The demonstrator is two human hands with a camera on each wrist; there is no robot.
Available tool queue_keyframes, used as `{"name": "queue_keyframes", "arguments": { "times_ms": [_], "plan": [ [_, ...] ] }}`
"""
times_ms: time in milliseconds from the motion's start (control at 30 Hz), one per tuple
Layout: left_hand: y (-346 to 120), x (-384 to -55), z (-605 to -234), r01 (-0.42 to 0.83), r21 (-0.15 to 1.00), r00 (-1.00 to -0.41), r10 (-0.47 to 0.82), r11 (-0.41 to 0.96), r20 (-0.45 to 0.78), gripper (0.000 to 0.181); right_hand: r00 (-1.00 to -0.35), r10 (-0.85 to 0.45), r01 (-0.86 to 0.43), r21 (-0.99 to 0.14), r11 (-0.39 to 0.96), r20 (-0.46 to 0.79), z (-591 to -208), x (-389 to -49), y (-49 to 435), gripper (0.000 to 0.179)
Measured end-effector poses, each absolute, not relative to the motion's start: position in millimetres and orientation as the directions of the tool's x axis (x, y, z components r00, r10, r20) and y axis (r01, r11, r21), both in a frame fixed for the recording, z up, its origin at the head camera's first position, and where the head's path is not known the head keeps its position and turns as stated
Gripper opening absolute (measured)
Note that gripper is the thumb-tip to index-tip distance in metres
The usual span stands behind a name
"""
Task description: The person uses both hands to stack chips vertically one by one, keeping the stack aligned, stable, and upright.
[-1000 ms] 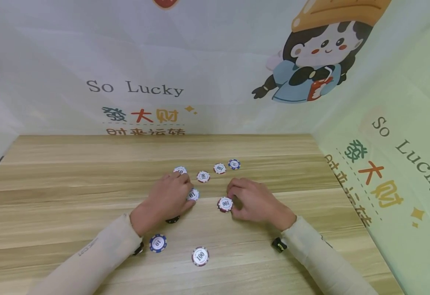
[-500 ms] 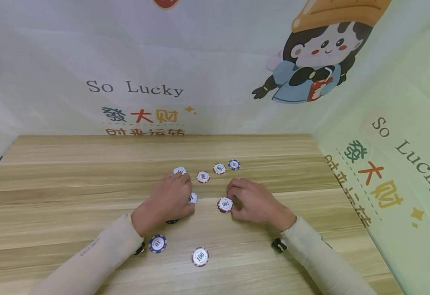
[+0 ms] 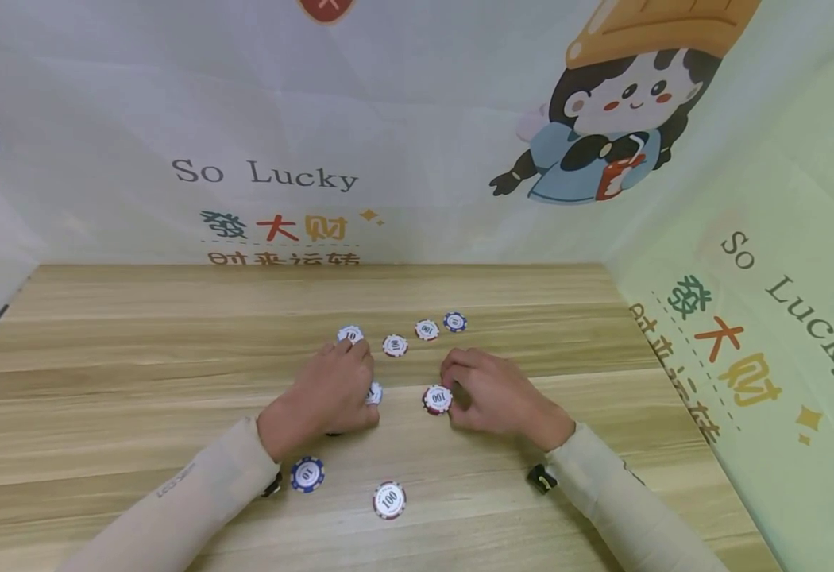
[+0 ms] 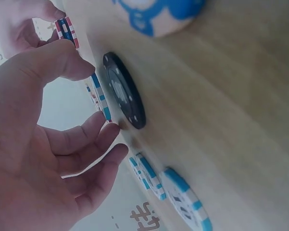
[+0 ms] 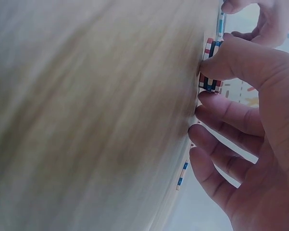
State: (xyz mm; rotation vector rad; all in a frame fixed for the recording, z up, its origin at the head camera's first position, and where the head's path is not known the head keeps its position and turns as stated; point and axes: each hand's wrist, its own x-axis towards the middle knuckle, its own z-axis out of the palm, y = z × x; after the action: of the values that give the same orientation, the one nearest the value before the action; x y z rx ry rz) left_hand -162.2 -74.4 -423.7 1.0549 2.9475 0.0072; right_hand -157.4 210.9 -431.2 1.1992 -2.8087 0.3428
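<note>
Your left hand [image 3: 333, 389] pinches a light-blue chip [image 3: 375, 394] by its edge between thumb and fingertips, its other fingers bent beside it; that chip sits around the middle of the wooden table [image 3: 174, 310], and a black chip [image 4: 125, 91] lies just beside it under your hand; your right hand [image 3: 497, 395] pinches a stack of chips [image 3: 437, 400] with a 100 on top, thumb on one side and index finger on the other, the remaining fingers spread a little; the stack is nearer the table's right edge than your left hand is.

Towards the far edge, a light-blue 10 chip [image 3: 350, 334] lies at your left fingertips, whether touching I cannot tell; two 100 chips [image 3: 395, 345] and a blue 10 chip [image 3: 455, 322] run towards the far right corner; nearer you lie another blue chip [image 3: 307, 474] and a red-edged 100 chip [image 3: 389, 500].
</note>
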Motion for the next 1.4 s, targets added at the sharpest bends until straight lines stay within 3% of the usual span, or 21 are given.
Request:
{"name": "queue_keyframes", "arguments": {
  "times_ms": [467,900,1400],
  "plan": [
    [-74.6,-163.6,-423.0,0.676,0.070,-0.737,0.674,0.734,0.046,0.036,-0.699,-0.701,-0.714,-0.195,0.673,0.141,-430.6,-155.5,212.8,0.021],
    [-64.2,-165.4,-422.5,0.738,0.087,-0.674,0.727,0.669,0.134,0.032,-0.701,-0.704,-0.711,-0.183,0.679,0.113,-428.2,-156.5,210.0,0.023],
    [-43.6,-160.4,-411.9,0.765,0.087,-0.644,0.758,0.638,0.106,0.038,-0.695,-0.710,-0.717,-0.182,0.673,0.114,-425.6,-158.0,210.0,0.022]
  ]
}}
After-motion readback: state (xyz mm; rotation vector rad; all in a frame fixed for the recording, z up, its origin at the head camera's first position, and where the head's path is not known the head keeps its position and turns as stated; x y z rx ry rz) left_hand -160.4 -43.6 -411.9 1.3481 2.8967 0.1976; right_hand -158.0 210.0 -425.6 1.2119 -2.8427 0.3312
